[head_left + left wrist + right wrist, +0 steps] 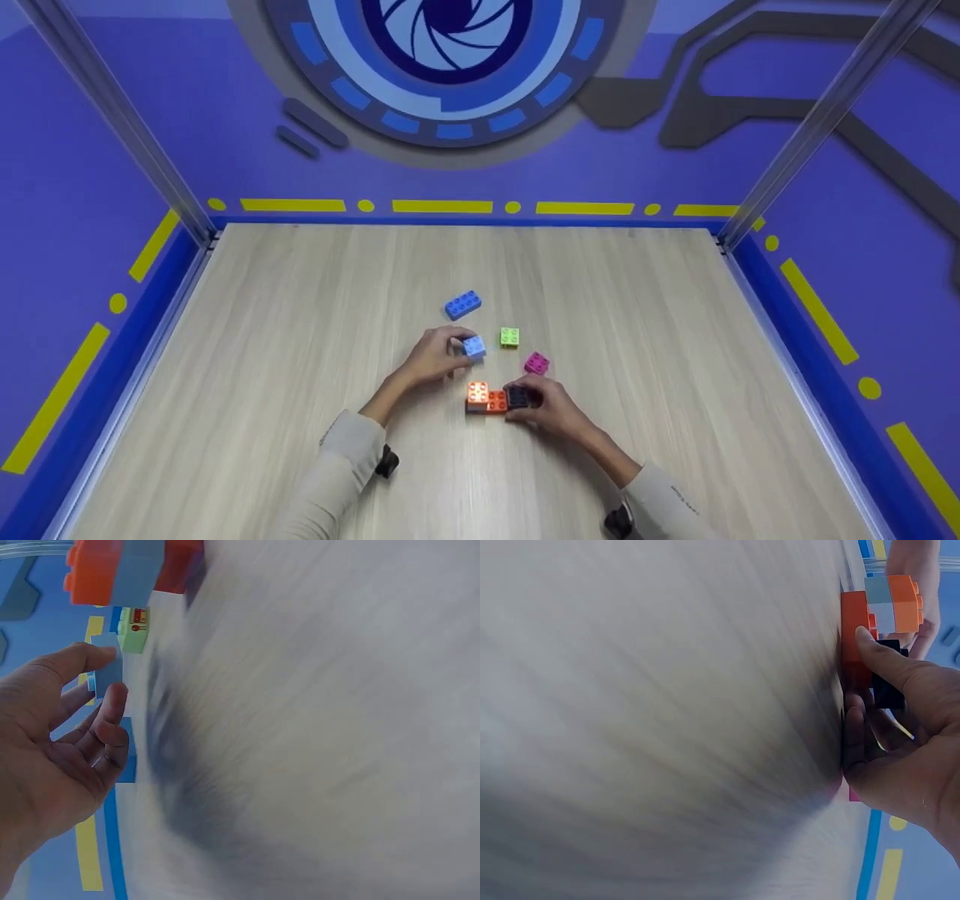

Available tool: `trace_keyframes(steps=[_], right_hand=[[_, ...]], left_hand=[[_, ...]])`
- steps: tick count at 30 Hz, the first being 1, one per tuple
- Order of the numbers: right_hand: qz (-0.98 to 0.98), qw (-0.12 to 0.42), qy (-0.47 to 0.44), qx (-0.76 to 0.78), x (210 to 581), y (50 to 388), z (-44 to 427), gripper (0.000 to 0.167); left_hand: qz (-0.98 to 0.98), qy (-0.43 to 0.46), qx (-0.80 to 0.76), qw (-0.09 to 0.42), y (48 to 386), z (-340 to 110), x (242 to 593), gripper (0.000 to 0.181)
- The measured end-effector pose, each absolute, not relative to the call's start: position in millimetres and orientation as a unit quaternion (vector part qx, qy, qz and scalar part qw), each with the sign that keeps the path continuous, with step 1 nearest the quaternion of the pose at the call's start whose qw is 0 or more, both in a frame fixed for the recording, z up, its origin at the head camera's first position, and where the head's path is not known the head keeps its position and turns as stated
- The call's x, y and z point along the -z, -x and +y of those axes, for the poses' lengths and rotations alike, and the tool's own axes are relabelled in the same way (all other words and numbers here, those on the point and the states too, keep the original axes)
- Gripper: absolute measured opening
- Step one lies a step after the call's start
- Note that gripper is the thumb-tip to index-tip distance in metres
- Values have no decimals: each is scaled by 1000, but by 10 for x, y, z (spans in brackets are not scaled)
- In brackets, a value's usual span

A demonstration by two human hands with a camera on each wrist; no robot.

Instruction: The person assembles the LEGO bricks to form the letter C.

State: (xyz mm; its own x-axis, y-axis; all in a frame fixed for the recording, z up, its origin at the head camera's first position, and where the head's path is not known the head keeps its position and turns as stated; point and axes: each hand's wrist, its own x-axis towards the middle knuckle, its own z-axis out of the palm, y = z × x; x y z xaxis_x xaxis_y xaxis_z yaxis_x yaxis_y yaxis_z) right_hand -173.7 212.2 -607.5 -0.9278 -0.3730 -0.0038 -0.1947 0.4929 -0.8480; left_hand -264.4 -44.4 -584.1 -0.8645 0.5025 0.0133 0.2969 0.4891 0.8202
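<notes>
My left hand (437, 355) pinches a light blue brick (474, 347) between thumb and fingers, above the table; the left wrist view shows its studs facing sideways. My right hand (556, 407) grips the right end of a small brick build. In that build a red-orange brick (854, 641) forms the bottom. A grey brick (880, 603) sits on one end with an orange brick (478, 392) on top of it. On the other end is a black brick (517, 397), partly covered by my right fingers. The two hands are apart.
A blue brick (463, 304) lies farthest back on the wooden table (315, 300). Nearer are a lime green brick (509, 337) and a magenta brick (536, 363), the latter just beyond my right hand. Purple-blue panels (450, 176) wall the table at back and sides.
</notes>
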Motion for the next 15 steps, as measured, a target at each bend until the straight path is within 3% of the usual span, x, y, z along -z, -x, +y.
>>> trace_keyframes(steps=[15], right_hand=[[862, 92, 165, 471, 6072, 1751, 2102, 38]], left_hand=[[837, -260, -471, 98, 2300, -644, 5588, 38]])
